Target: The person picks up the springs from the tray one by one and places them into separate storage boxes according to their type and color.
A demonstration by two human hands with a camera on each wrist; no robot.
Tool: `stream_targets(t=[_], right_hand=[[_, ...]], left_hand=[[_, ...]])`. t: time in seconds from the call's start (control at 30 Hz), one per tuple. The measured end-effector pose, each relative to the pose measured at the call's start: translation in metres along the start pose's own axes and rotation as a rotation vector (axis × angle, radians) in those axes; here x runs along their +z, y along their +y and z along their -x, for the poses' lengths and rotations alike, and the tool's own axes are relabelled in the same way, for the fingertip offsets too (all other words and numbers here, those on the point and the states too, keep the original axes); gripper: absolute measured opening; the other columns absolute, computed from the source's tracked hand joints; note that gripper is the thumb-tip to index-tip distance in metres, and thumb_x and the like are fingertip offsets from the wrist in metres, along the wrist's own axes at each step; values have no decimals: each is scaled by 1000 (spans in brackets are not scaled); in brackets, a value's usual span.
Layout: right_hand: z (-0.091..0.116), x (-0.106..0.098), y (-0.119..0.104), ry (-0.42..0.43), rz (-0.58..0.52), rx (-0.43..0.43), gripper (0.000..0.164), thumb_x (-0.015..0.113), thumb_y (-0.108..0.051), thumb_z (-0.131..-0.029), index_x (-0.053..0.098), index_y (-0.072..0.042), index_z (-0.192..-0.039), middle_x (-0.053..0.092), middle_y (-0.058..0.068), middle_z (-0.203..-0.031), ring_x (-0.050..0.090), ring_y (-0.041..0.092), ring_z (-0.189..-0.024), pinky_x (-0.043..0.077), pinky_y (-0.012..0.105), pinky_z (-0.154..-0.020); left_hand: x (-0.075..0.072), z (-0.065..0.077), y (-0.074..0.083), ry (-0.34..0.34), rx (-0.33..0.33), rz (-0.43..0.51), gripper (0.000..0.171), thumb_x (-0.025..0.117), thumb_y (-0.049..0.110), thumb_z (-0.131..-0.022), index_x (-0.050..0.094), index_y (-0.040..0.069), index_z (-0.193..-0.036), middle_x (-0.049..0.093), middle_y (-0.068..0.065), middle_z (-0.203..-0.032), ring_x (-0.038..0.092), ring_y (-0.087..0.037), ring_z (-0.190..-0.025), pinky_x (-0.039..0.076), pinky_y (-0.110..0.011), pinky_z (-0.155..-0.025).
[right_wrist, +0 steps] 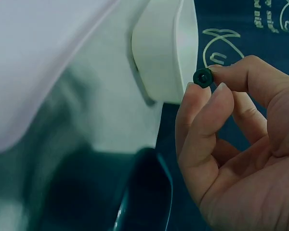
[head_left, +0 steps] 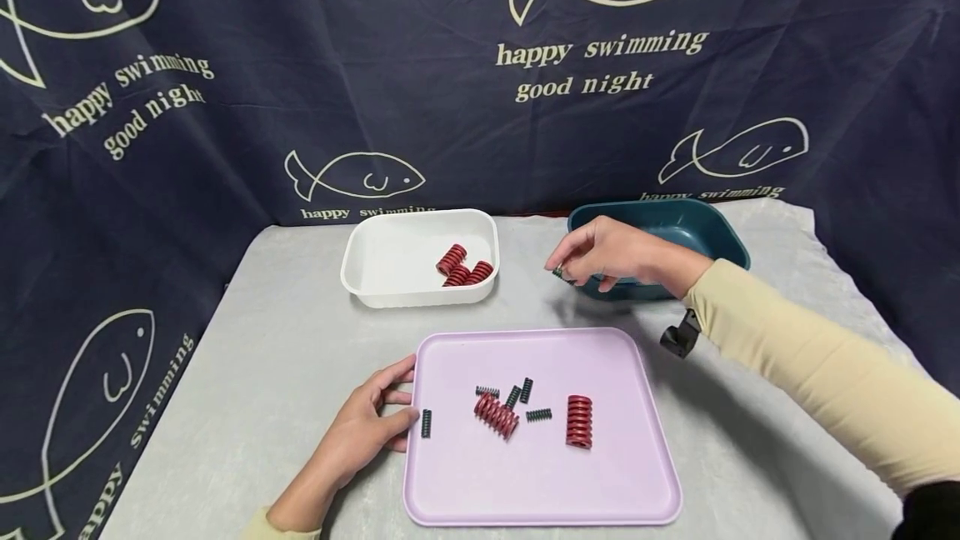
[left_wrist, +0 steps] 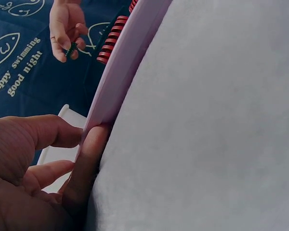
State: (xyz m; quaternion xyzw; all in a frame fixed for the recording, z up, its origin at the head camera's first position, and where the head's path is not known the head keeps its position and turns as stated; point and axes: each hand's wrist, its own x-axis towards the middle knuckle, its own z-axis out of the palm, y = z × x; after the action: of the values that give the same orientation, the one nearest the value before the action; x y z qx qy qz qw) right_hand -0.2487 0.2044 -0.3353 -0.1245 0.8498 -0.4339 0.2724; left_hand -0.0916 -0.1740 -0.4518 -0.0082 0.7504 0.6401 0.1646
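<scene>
My right hand (head_left: 611,252) pinches a small dark green spring (right_wrist: 203,77) between thumb and fingertips, above the near left edge of the teal bin (head_left: 697,227). At the left edge of the lilac tray (head_left: 540,490), my left hand (head_left: 367,419) grips the rim, thumb on the upper side and a finger against the outside. On the tray lie two large red springs, one (head_left: 579,422) at the right and another (head_left: 497,417) near the middle. Several small dark green springs (head_left: 538,415) lie around the middle one, and a single green spring (head_left: 426,423) is beside my left thumb.
A white bin (head_left: 390,300) at the back left holds several red springs (head_left: 452,260). The bins stand behind the tray on a grey cloth-covered table (head_left: 285,340). A dark blue curtain (head_left: 450,107) with fish drawings hangs behind and at the sides.
</scene>
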Motion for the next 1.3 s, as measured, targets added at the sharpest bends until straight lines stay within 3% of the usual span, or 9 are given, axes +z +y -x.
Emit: stream_targets(t=[0.43,0.77,0.97,1.3], right_hand=[[-11,-32,9,-1,36,78,29,71,-12,-94,74,-8,-123,65,7,-86,56,26,-80,50,35,-58],[-16,-60,27,56,88,123,33,68,-14,-96,70,-4,-128,65,10,-85,58,23,-76,55,36,-60],[-24,-70,41,54,117,158,31,67,-13,-97,70,-2,-126,67,9,-87,61,21,-77,57,35,-62],[-33,-76,64,6,73,251,30,67,-6,-95,69,-1,-125,65,5,-88,61,19,-74,58,33,-63]], left_hand=[[-1,-1,-1,-1,-1,3,72,72,-7,-87,50,12,-153,53,-13,-141,57,-30,-113,64,-42,-58],[-2,-2,-3,2,-1,4,72,72,-7,-87,51,14,-153,53,-12,-141,57,-29,-113,64,-43,-58],[-2,-3,-4,11,-2,-1,72,72,-7,-87,51,14,-152,54,-11,-141,57,-29,-113,64,-42,-57],[-2,-3,-5,12,2,-1,72,72,-7,-86,51,13,-152,54,-11,-140,58,-29,-113,64,-42,-57]])
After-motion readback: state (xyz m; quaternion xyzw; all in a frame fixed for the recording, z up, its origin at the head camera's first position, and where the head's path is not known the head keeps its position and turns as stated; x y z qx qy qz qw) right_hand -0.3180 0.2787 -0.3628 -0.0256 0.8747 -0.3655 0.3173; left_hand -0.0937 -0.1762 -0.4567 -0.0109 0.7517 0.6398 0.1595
